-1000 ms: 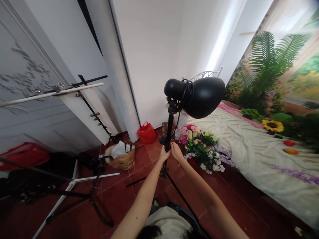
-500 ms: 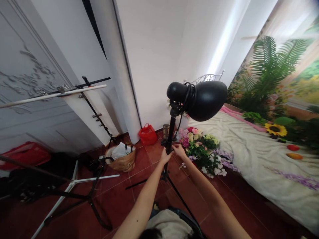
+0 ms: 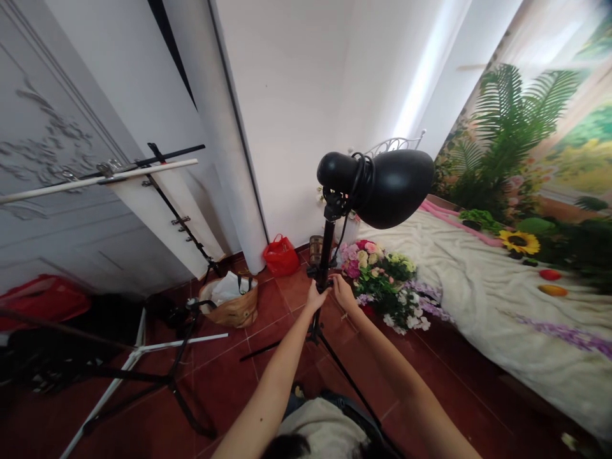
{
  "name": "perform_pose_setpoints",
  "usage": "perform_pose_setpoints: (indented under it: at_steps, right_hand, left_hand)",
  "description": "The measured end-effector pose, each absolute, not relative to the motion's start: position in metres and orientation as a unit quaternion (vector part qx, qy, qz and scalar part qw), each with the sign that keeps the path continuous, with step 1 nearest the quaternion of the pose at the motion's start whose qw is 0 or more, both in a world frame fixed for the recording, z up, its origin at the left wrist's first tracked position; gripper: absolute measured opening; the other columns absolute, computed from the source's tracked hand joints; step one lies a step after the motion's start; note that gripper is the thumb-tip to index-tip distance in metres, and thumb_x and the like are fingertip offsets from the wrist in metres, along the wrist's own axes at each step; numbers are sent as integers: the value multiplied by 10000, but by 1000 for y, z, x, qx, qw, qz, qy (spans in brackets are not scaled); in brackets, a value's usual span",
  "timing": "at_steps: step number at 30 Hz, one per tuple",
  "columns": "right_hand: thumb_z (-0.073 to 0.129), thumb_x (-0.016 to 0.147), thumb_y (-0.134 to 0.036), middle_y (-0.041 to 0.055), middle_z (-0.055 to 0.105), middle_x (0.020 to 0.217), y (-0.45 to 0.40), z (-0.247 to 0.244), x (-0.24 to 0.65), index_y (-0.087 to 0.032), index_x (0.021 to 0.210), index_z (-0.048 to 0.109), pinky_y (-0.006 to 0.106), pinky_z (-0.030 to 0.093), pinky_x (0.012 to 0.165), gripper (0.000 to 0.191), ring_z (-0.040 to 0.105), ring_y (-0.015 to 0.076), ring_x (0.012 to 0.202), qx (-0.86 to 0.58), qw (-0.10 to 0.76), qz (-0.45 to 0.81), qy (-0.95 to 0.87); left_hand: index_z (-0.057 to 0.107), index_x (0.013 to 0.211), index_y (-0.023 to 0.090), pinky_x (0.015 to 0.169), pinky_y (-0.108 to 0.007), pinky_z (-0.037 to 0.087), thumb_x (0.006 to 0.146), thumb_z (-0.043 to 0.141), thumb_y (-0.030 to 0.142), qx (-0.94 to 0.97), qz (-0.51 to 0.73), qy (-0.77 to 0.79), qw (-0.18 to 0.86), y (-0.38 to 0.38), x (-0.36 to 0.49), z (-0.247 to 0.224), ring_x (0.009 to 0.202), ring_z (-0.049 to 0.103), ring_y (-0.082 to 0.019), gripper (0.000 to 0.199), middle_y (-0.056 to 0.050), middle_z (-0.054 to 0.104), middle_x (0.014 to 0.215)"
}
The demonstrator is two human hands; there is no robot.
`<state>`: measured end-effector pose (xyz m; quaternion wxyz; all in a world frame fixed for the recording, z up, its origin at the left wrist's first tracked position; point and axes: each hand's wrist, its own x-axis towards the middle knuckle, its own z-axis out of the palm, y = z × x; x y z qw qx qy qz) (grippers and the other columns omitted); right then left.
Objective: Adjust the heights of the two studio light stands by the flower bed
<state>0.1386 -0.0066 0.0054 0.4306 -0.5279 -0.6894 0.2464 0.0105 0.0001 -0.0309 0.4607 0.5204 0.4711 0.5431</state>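
Note:
In front of me stands a black light stand [image 3: 327, 245] on spread legs, topped by a black studio lamp [image 3: 394, 188] whose wide reflector points right. A cord is looped around the lamp's neck and hangs down beside the pole. My left hand [image 3: 316, 296] is wrapped round the pole below a clamp collar. On the pole's right side, my right hand [image 3: 342, 291] has its fingers closed at a small knob of the collar, which they mostly hide.
Artificial flowers [image 3: 370, 264] lie on the tiled floor just right of the stand, beside a blanket-covered bed [image 3: 473, 280]. A red plastic bag [image 3: 282, 256] and a woven basket [image 3: 236, 309] sit to the left. More stand legs [image 3: 167, 379] spread across the left floor.
The view has shifted slightly, so most things appear a little further left. Both hands stay at the stand's collar; my right fingers have shifted slightly at the knob.

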Motion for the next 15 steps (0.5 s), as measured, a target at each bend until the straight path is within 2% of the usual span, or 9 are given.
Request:
perform_pose_setpoints:
  at_steps: [4, 9, 12, 15]
  right_hand:
    - [249, 938, -366, 90, 654, 916, 6, -4, 128, -166, 1053, 503, 261, 463, 732, 344, 634, 167, 800, -580, 438, 221, -650]
    - [183, 949, -406, 87, 657, 795, 15, -8, 119, -137, 1097, 493, 252, 433, 612, 437, 630, 186, 678, -678, 391, 181, -596]
    - [199, 949, -410, 107, 663, 828, 23, -5, 117, -138, 1103, 522, 265, 433, 633, 449, 637, 197, 701, -717, 339, 178, -583]
    - [222, 954, -379, 122, 659, 899, 33, 2, 116, -146, 1088, 568, 285, 450, 696, 438, 640, 199, 793, -723, 281, 225, -590]
  left_hand:
    - [531, 1043, 173, 959, -414, 419, 637, 735, 208, 522, 553, 461, 458, 1, 13, -32, 1023, 593, -199, 456, -92, 640, 1064]
    - [525, 1042, 165, 951, -418, 420, 648, 720, 218, 537, 554, 455, 444, 1, 11, -37, 1022, 586, -199, 443, -93, 632, 1060]
    - [521, 1048, 159, 928, -407, 435, 655, 706, 188, 545, 545, 464, 436, 1, 7, -41, 985, 593, -198, 436, -97, 629, 1053]
    - [514, 1048, 162, 915, -413, 441, 648, 714, 175, 545, 534, 474, 441, 3, 3, -44, 968, 597, -205, 448, -93, 630, 1035]
